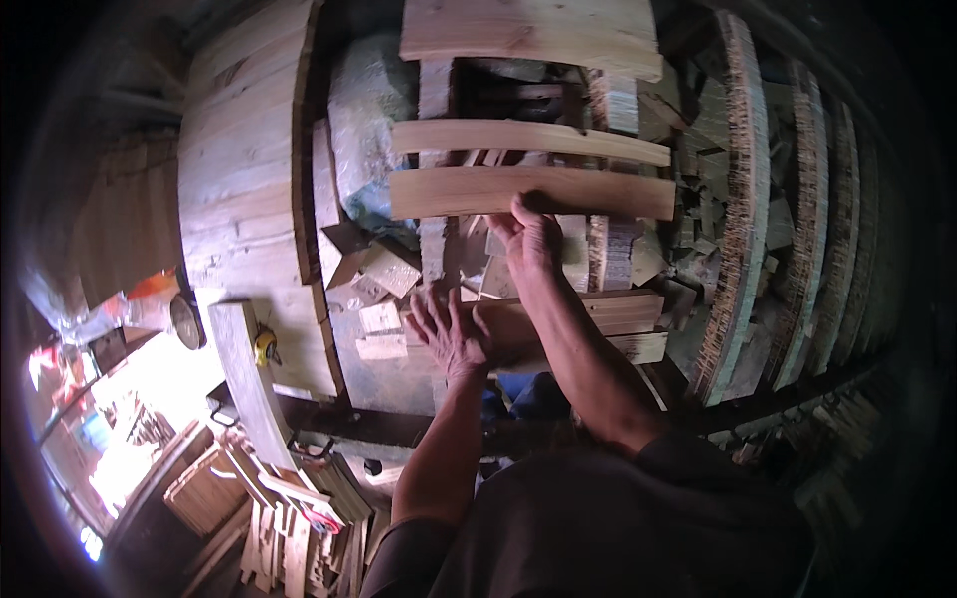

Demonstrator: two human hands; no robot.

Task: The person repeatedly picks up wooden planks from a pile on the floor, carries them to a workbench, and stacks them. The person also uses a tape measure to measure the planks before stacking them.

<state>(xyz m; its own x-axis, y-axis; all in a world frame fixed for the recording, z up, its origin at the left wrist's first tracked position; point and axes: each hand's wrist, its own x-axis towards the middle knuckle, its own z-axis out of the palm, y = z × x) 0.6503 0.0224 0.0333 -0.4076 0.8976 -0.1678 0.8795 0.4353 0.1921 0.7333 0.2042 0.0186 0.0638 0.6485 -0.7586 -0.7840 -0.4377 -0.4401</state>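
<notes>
A flat wooden board (439,192) lies crosswise ahead of me, over two rough-edged supports. My right hand (533,237) is closed at its near edge, one digit on the upper face and the others below the edge. Closer to me, my left hand (454,334) rests with fingers spread at the left part of some short planks (608,314). My right forearm hides part of those planks. Just beyond the gripped board is a narrower wooden strip (528,140), and farther off a wide board (528,30).
To the left stands a broad wooden panel stack (244,179), with a yellow tape measure (265,347) by a long pale board (249,389). Offcuts (389,267) lie among the supports. Several rough-edged slats (743,199) run along the right. More cut wood (289,538) is piled at lower left.
</notes>
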